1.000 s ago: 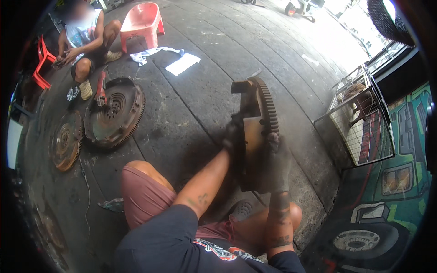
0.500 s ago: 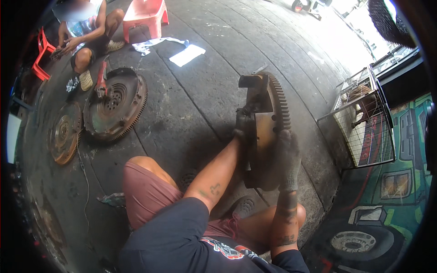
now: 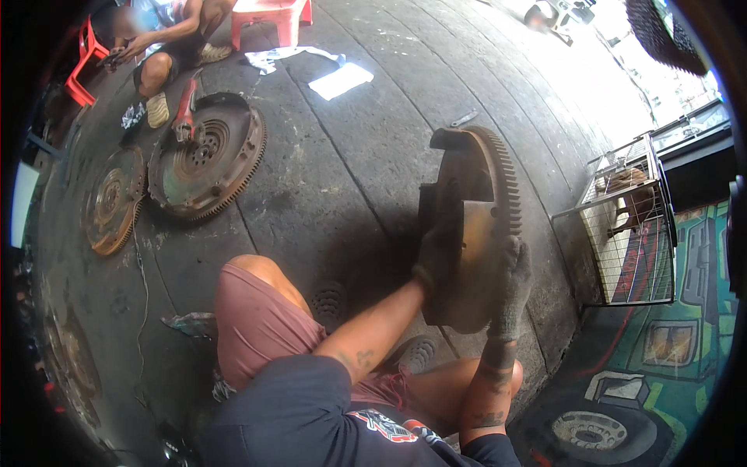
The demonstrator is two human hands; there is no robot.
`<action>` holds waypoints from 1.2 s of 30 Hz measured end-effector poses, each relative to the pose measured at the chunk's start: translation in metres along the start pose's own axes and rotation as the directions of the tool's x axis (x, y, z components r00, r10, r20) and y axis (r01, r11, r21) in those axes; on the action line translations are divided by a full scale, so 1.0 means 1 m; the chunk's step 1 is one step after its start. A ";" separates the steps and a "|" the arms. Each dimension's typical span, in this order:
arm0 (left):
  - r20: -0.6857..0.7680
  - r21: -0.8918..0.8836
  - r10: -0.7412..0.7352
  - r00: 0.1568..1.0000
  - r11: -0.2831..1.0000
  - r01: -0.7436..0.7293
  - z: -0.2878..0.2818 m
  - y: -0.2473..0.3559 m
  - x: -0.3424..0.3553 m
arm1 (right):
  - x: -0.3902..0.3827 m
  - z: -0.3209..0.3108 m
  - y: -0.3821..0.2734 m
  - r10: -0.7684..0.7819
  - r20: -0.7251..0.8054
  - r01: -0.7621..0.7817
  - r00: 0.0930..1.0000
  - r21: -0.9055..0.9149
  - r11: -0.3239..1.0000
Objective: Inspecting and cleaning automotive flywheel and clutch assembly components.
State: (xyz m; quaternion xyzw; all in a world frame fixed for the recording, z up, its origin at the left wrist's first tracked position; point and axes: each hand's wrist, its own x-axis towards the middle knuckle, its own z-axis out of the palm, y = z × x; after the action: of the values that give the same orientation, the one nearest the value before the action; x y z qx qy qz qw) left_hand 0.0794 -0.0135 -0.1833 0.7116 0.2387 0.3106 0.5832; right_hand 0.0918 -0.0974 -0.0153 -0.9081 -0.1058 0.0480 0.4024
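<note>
A heavy rusty flywheel with a toothed ring along its right edge stands on its rim in front of me, tilted and seen almost edge-on. My left hand, in a dark glove, grips its left side; the fingers are partly lost in shadow. On the other side my right hand, in a grey knitted glove, is closed against the toothed edge. The flywheel's lower part sits between my bent legs, and its contact with the floor is hard to make out.
Two more flywheels lie at left, a large one and a smaller one. A red angle grinder rests on the large one. Someone crouches beyond, near a red stool. At right stands a wire cage with an animal inside.
The flywheel has turned a little between my hands, showing more of its broad face. My left hand sits lower on it. The whole view has shifted slightly.
</note>
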 end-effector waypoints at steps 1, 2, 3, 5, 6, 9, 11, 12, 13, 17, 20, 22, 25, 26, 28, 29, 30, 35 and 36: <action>-0.060 -0.415 -0.103 0.993 0.907 0.070 -0.008 0.018 -0.005 | 0.001 0.001 0.003 0.004 0.007 -0.004 1.000 0.001 1.000; -0.063 -0.411 -0.111 0.992 0.908 0.076 -0.017 0.028 0.003 | 0.003 0.003 0.007 -0.086 -0.001 0.086 0.996 0.014 0.996; 0.105 -0.474 -0.290 0.951 0.826 0.304 -0.026 0.033 0.019 | 0.002 0.005 0.010 -0.171 -0.008 0.171 0.985 0.025 0.985; 0.279 -0.497 -0.443 0.852 0.693 0.523 -0.039 0.053 0.047 | 0.002 0.011 0.011 -0.144 -0.010 0.145 0.989 0.025 0.989; 0.370 -0.454 -0.521 0.769 0.621 0.639 -0.046 0.074 0.061 | 0.004 0.011 0.011 -0.131 -0.021 0.132 0.991 0.030 0.991; 0.188 -0.406 -0.415 0.890 0.792 0.456 -0.019 0.021 0.015 | 0.007 0.011 0.015 -0.107 0.018 0.105 0.994 0.090 0.990; -0.056 -0.312 -0.153 0.987 0.941 0.128 0.009 -0.016 -0.007 | 0.009 0.014 0.018 -0.112 0.001 0.112 0.994 0.071 0.991; -0.146 -0.182 -0.026 0.989 0.983 -0.001 0.011 -0.013 -0.013 | 0.005 0.012 0.021 -0.103 -0.014 0.104 0.995 0.051 0.993; -0.215 -0.039 0.113 0.970 0.991 -0.124 0.012 -0.010 -0.019 | 0.004 0.011 0.022 -0.093 -0.013 0.093 0.996 0.045 0.995; 0.142 -0.460 -0.466 0.873 0.750 0.475 -0.014 0.011 0.040 | 0.005 0.010 0.013 -0.064 -0.011 0.065 0.998 0.096 0.993; 0.067 -0.560 -0.449 0.891 0.722 0.407 -0.004 -0.011 0.025 | 0.007 0.012 0.017 -0.052 0.028 0.051 0.998 0.040 0.998; 0.105 -0.684 -0.508 0.855 0.587 0.433 0.009 -0.020 -0.020 | 0.010 0.009 0.024 -0.137 0.033 0.137 0.990 0.006 0.991; 0.394 -0.881 -0.445 0.804 0.066 0.468 -0.001 0.001 -0.037 | 0.006 0.007 0.026 -0.062 0.001 0.062 0.998 0.034 0.998; 0.309 -0.765 -0.527 0.792 0.357 0.536 -0.009 0.036 -0.011 | 0.009 0.005 0.035 -0.093 -0.004 0.093 0.996 -0.021 0.995; 0.278 -0.371 -0.663 0.695 0.593 0.714 -0.032 0.048 0.052 | 0.007 0.011 0.039 -0.129 0.011 0.129 0.992 -0.058 0.990; 0.344 -0.170 -0.747 0.569 0.546 0.820 -0.038 0.043 0.075 | 0.003 0.011 0.038 -0.119 0.020 0.119 0.993 -0.015 0.993; 0.338 -0.174 -0.748 0.571 0.546 0.819 -0.035 0.041 0.075 | 0.004 0.010 0.038 -0.115 0.028 0.114 0.993 0.031 0.993; -0.078 -0.340 -0.271 0.960 0.912 0.230 0.009 -0.059 -0.019 | -0.012 0.013 0.029 -0.064 0.023 0.059 0.998 0.165 0.985; -0.062 -0.352 -0.283 0.957 0.904 0.244 0.015 -0.048 -0.013 | -0.012 0.009 0.036 -0.083 0.016 0.080 0.996 0.139 0.987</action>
State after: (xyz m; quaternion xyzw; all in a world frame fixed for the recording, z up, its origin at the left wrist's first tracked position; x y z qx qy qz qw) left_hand 0.0823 -0.0225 -0.2344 0.5427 0.3075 0.3047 0.7197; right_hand 0.0837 -0.1173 -0.0485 -0.8724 -0.1435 0.0487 0.4646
